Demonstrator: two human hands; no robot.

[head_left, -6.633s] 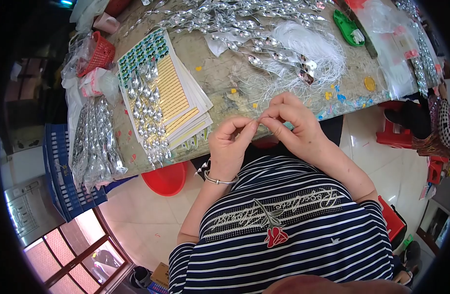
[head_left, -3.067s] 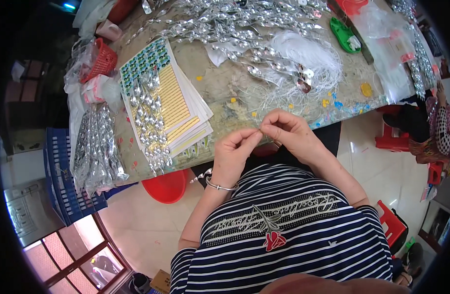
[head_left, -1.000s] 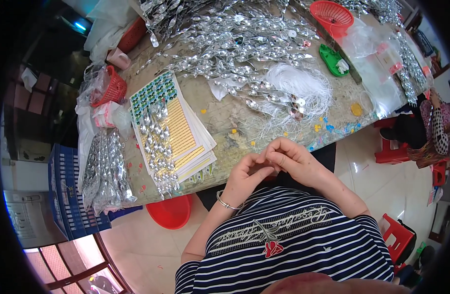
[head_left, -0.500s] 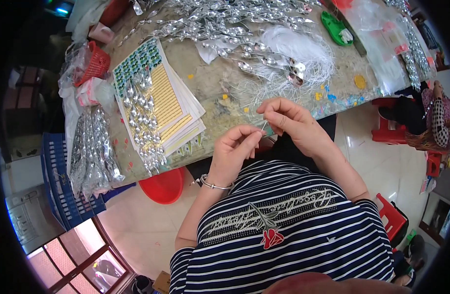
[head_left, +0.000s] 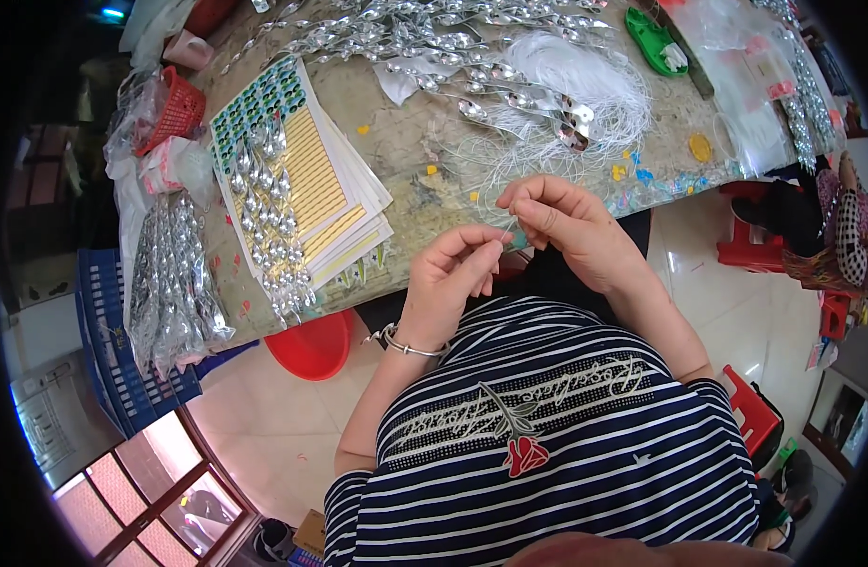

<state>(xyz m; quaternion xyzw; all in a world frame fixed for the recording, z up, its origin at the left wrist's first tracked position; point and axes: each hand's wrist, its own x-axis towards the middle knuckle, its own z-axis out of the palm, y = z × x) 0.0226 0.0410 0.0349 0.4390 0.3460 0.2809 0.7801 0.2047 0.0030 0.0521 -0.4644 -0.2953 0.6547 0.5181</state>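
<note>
My left hand, with a bracelet at its wrist, pinches with thumb and forefinger just in front of the table edge. My right hand pinches close beside it, slightly higher. A short stretch of thin white string shows between the two sets of fingertips; its ends are too small to make out. Beyond my hands, a tangled heap of white string lies on the table. Twisted silver foil strips run along the heap's left side.
Sticker sheets with silver strips across them lie at the left. Bagged silver strips hang over the left edge, near a red basket. A green tray sits at the far right. A red basin stands below the table.
Both hands stay at nearly the same spot, still pinching. The left fingertips have shifted slightly up and left, and the view has tilted a little.
</note>
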